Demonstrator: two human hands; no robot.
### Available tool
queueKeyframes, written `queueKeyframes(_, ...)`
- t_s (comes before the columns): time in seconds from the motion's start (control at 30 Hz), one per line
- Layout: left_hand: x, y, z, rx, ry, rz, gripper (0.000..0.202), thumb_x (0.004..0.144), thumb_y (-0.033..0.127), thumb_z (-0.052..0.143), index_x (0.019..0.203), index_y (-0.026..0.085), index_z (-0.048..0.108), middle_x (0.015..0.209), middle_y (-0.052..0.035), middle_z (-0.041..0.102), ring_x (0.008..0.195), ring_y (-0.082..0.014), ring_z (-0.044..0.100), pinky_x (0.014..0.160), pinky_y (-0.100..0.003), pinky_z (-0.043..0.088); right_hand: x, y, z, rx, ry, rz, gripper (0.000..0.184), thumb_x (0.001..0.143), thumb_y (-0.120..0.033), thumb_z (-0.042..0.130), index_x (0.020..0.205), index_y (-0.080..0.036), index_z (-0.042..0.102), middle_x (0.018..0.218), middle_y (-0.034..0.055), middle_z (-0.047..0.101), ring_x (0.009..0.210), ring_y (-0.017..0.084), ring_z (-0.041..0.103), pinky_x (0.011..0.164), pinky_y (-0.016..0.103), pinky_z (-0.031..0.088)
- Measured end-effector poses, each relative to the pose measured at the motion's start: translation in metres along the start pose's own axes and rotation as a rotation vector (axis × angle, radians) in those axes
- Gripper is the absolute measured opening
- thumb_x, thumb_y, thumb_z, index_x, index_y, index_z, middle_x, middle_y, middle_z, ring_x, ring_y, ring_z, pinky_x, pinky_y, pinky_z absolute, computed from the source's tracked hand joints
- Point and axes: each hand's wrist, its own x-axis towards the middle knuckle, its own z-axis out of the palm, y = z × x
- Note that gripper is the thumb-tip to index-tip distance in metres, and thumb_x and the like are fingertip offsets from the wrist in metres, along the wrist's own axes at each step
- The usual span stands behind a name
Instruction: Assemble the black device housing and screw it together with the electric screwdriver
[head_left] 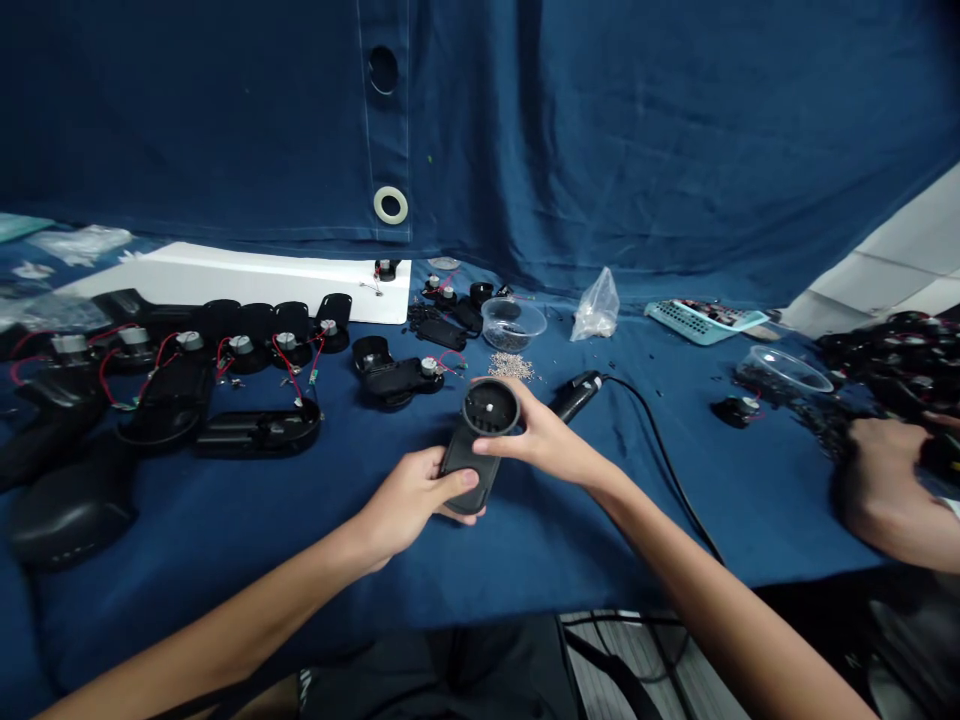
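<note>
Both my hands hold one black plastic housing with a round cup at its far end, just above the blue cloth. My left hand grips its near, narrow end with the thumb on top. My right hand is closed on the round end from the right side. A small pile of silver screws lies just beyond the housing. A black electric screwdriver with a cable lies to the right of my right hand.
Rows of black housings with motors and red wires fill the left side before a white box. A clear bowl, a plastic bag and a teal tray sit behind. Another person's hand works at the right.
</note>
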Motion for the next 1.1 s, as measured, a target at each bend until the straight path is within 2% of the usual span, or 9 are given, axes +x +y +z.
queueKeyframes(0.1,0.002,-0.004,-0.001,-0.008,0.096,-0.033,0.042,0.079,0.041,0.07,0.101,0.008,0.058,0.084,-0.0077,0.067,0.077,-0.0198,0.069,0.075,-0.038,0.059,0.001,0.0,-0.001,-0.16,0.065,-0.068,0.068,0.076,-0.045,0.073,0.134,-0.025,0.044,0.133,0.0098,0.048,0.127,0.024,0.045,0.104,0.043,0.041)
queueKeyframes(0.27,0.005,-0.005,-0.005,0.058,0.173,-0.151,0.048,0.073,0.045,0.074,0.099,0.008,0.059,0.083,-0.008,0.068,0.073,-0.0207,0.07,0.074,-0.039,0.06,0.01,0.015,0.004,-0.293,0.001,-0.062,0.057,0.079,-0.043,0.069,0.127,-0.02,0.048,0.122,0.0113,0.054,0.114,0.024,0.053,0.097,0.043,0.045)
queueKeyframes(0.43,0.012,0.004,-0.014,0.304,0.027,-0.338,0.05,0.077,0.058,0.063,0.087,0.009,0.06,0.071,-0.0101,0.07,0.064,-0.0239,0.071,0.056,-0.033,0.058,0.021,0.029,0.004,-0.323,-0.085,-0.031,0.055,0.078,-0.043,0.071,0.122,-0.015,0.053,0.113,0.011,0.059,0.105,0.023,0.057,0.095,0.041,0.046)
queueKeyframes(0.57,0.019,0.013,-0.022,0.592,-0.084,-0.445,0.054,0.079,0.065,0.053,0.074,0.011,0.057,0.056,-0.0099,0.066,0.047,-0.0233,0.065,0.043,-0.031,0.051,0.029,0.031,0.002,-0.3,-0.159,-0.018,0.054,0.077,-0.042,0.071,0.122,-0.017,0.053,0.113,0.0093,0.059,0.105,0.022,0.057,0.095,0.039,0.045)
queueKeyframes(0.7,0.022,0.028,-0.031,0.806,-0.216,-0.461,0.061,0.085,0.064,0.038,0.059,0.012,0.054,0.054,-0.0115,0.065,0.037,-0.0162,0.057,0.042,-0.026,0.046,0.033,0.029,0.0,-0.263,-0.25,-0.035,0.055,0.078,-0.041,0.071,0.124,-0.018,0.053,0.115,0.0083,0.057,0.106,0.021,0.056,0.096,0.037,0.045)
queueKeyframes(0.87,0.023,0.048,-0.039,0.828,-0.219,-0.517,0.053,0.086,0.061,0.041,0.069,0.014,0.057,0.055,-0.0073,0.064,0.039,-0.0156,0.056,0.042,-0.025,0.044,0.033,0.029,0.0,-0.22,-0.27,0.001,0.061,0.079,-0.043,0.07,0.132,-0.02,0.049,0.121,0.0081,0.055,0.113,0.021,0.054,0.101,0.037,0.043)
queueKeyframes(0.97,0.018,0.049,-0.032,1.064,-0.058,-0.36,0.047,0.086,0.059,0.045,0.076,0.016,0.059,0.063,-0.0066,0.066,0.05,-0.0191,0.062,0.047,-0.027,0.045,0.033,0.031,0.001,-0.204,-0.271,0.017,0.064,0.08,-0.044,0.069,0.136,-0.021,0.045,0.125,0.0081,0.053,0.117,0.02,0.052,0.103,0.037,0.042)
queueKeyframes(1.07,0.009,0.036,-0.015,1.488,0.271,0.066,0.034,0.09,0.046,0.048,0.082,0.016,0.061,0.077,-0.0087,0.067,0.068,-0.0247,0.066,0.054,-0.032,0.048,0.032,0.033,0.003,-0.191,-0.263,0.007,0.061,0.081,-0.044,0.068,0.133,-0.021,0.047,0.123,0.0076,0.054,0.115,0.02,0.053,0.102,0.036,0.042)
queueKeyframes(1.1,0.006,0.029,-0.009,1.583,0.326,0.246,0.03,0.092,0.042,0.048,0.083,0.015,0.061,0.08,-0.0089,0.067,0.072,-0.0254,0.065,0.056,-0.033,0.049,0.032,0.034,0.003,-0.187,-0.26,-0.002,0.059,0.081,-0.045,0.067,0.132,-0.021,0.048,0.121,0.0073,0.054,0.114,0.02,0.053,0.101,0.036,0.043)
